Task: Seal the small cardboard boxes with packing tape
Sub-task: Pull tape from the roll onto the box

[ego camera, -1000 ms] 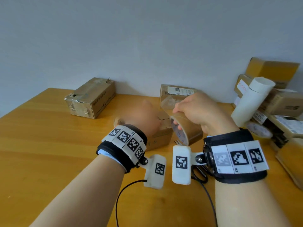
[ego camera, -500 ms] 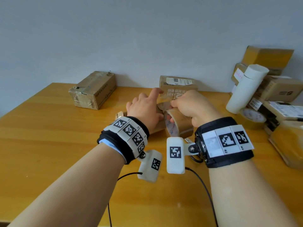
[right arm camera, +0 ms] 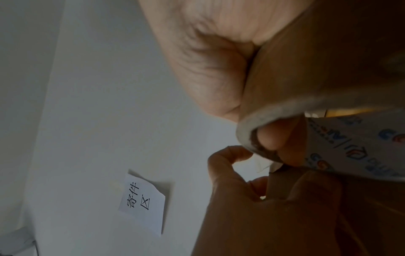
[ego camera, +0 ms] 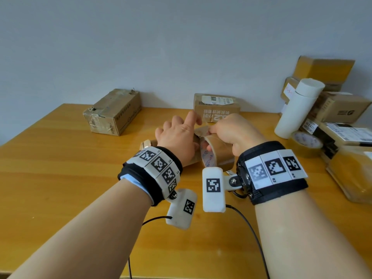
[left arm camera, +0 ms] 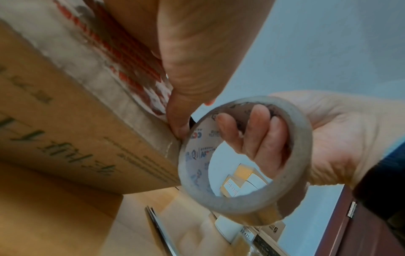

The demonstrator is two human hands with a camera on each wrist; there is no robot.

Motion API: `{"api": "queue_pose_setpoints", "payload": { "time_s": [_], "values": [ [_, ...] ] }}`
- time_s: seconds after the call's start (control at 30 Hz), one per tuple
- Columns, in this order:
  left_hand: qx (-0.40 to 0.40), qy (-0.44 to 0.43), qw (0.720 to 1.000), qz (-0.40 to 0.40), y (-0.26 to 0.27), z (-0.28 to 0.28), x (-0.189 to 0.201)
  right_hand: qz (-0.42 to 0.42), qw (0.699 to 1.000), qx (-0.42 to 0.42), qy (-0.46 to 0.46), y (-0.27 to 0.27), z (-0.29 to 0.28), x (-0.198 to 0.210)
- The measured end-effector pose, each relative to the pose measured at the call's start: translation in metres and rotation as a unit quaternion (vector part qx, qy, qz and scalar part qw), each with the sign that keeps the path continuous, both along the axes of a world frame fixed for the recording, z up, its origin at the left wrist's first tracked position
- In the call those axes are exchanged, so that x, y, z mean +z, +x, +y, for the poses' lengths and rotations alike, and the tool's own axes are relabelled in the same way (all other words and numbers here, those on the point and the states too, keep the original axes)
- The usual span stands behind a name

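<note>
While your right hand (ego camera: 231, 131) grips the roll of brown packing tape (ego camera: 218, 155) with three fingers (left arm camera: 256, 136) curled through its core and the thumb over the outside, your left hand (ego camera: 177, 135) lies on top of the small cardboard box (left arm camera: 72, 131) with its fingers spread and mostly straight, the index finger lifted. In the left wrist view your left thumb (left arm camera: 181, 112) presses down at the box's top corner, right beside the roll's rim. Both hands are close together, nearly touching, and a short length of tape (ego camera: 201, 130) shows between them over the box, which sits on the wooden table (ego camera: 60, 178) under your left palm and is largely hidden from the head view. Farther back, a taped box (ego camera: 112, 112) stands to the left near the wall and a labelled box (ego camera: 217, 106) stands just behind your hands. To the right, a white tube (ego camera: 298, 109) leans against a pile of cardboard boxes (ego camera: 338, 109), with a second tape roll (ego camera: 307, 141) lying at its foot. On the wall, the right wrist view shows a paper note (right arm camera: 142, 202) with handwritten characters.
</note>
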State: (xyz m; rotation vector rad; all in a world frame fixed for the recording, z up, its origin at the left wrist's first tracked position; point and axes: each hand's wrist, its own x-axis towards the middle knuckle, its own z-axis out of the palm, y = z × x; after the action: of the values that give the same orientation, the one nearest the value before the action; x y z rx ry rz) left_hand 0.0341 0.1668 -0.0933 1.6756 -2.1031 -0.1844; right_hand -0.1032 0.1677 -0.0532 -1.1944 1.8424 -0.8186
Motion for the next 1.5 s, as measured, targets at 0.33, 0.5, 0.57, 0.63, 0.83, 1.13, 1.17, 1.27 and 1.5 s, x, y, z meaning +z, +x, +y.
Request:
{"api": "queue_pose_setpoints", "payload": {
  "time_s": [0.33,0.5,0.57,0.63,0.83,1.13,1.17,1.27,1.5],
  "values": [
    [-0.002,0.032,0.999,0.000,0.000,0.002,0.005,0.027,1.000,-0.008,0.000,0.001,-0.016,-0.013],
    [0.004,0.043,0.999,0.006,-0.001,0.003,0.007,0.027,1.000,-0.011,-0.003,0.000,-0.018,-0.017],
    [0.003,0.044,0.999,0.004,-0.001,0.002,0.007,0.031,0.999,-0.011,-0.001,-0.001,-0.019,-0.018],
    [0.001,0.045,0.999,0.001,-0.001,0.002,0.007,0.038,0.999,-0.010,0.003,-0.001,-0.018,-0.017],
    [0.007,0.047,0.999,-0.002,-0.002,0.002,0.007,0.043,0.999,-0.009,0.005,-0.001,-0.019,-0.018],
    [0.014,0.045,0.999,-0.010,-0.002,0.000,0.007,0.030,1.000,-0.003,0.008,-0.001,-0.022,-0.022],
    [0.014,0.044,0.999,-0.012,-0.002,0.000,0.007,0.025,1.000,-0.005,0.008,-0.001,-0.022,-0.023],
    [0.014,0.041,0.999,-0.018,-0.001,0.000,0.006,0.020,1.000,-0.008,0.005,-0.001,-0.023,-0.025],
    [0.014,0.046,0.998,-0.027,-0.001,-0.002,0.005,0.036,0.999,-0.002,0.005,-0.001,-0.016,-0.020]
  ]
}}
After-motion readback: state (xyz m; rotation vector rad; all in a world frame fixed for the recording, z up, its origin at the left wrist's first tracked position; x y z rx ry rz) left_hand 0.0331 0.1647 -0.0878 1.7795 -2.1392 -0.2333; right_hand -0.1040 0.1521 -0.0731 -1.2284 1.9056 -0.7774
